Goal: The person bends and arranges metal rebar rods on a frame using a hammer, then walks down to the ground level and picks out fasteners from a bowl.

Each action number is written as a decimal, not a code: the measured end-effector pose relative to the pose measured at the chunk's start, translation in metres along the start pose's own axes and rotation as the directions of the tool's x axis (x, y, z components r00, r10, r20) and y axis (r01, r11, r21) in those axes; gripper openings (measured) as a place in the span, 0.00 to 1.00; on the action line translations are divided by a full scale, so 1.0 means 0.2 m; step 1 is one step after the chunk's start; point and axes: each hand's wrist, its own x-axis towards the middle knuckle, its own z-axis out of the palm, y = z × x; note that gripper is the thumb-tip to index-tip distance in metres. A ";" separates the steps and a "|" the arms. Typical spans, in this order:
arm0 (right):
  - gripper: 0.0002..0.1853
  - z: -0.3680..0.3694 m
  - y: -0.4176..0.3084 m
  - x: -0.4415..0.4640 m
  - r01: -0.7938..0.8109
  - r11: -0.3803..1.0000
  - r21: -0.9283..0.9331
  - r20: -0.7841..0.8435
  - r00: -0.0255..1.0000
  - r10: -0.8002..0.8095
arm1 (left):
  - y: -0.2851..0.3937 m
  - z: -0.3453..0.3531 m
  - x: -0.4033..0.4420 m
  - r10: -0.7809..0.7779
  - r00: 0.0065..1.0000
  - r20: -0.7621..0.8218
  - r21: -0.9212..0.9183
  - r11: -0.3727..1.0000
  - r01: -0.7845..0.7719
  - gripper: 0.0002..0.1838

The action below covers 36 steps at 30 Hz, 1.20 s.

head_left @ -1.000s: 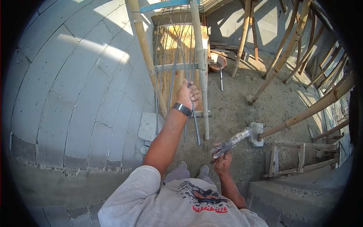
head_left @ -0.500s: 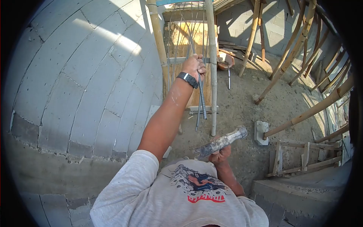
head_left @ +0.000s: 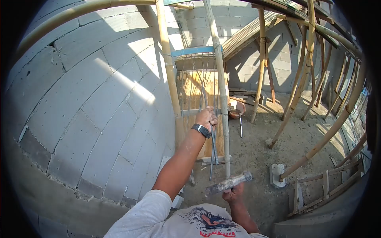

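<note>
My left hand point(head_left: 207, 118), with a dark watch on its wrist, is stretched forward and closed around steel rebar rods point(head_left: 213, 148). Their lower ends hang below my fist, while thinner rods fan out above it in front of a wooden board point(head_left: 190, 85). Two upright bamboo poles point(head_left: 222, 83) with crosspieces stand on either side of the rods. Nearer my body, my right hand point(head_left: 235, 193) is closed under the head of a worn, grey-smeared claw hammer point(head_left: 228, 184). Its handle is mostly hidden by the hand.
A grey block wall point(head_left: 99, 119) rises on the left. Slanted bamboo props point(head_left: 297, 79) stand on the right, one reaching down to a pale block point(head_left: 276, 175). An orange bucket point(head_left: 237, 109) sits beyond the ladder-like poles. A wooden frame point(head_left: 325, 188) lies at lower right.
The view has tilted upward, so both hands sit lower in the picture and more of the far wall shows. Both hands keep their holds; the hammer head is slightly less tilted.
</note>
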 end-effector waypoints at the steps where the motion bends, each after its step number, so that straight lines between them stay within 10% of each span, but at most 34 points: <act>1: 0.23 -0.02 0.04 -0.08 -0.044 0.992 0.118 0.073 0.997 0.035 | 0.00 0.00 0.00 -0.006 1.000 -0.012 -0.004 1.000 0.006 0.05; 9: 0.25 0.08 0.10 -0.05 -0.272 0.962 -0.013 0.072 0.960 0.272 | 0.04 0.03 -0.04 -0.028 0.999 -0.018 -0.019 0.999 0.028 0.04; 16: 0.22 0.00 -0.02 0.08 -0.075 0.975 0.208 0.063 0.996 0.063 | 0.06 0.05 -0.02 -0.012 0.999 0.034 -0.051 0.999 0.014 0.03; 19: 0.23 0.04 0.09 0.03 -0.201 0.979 -0.046 0.153 0.967 0.205 | 0.03 0.01 0.02 -0.020 0.999 0.028 -0.075 0.997 0.022 0.05; 36: 0.28 0.42 -0.01 -0.04 -0.572 0.796 0.197 0.006 0.813 0.583 | 0.05 -0.42 -0.06 -0.119 0.989 0.091 -0.129 0.983 0.131 0.19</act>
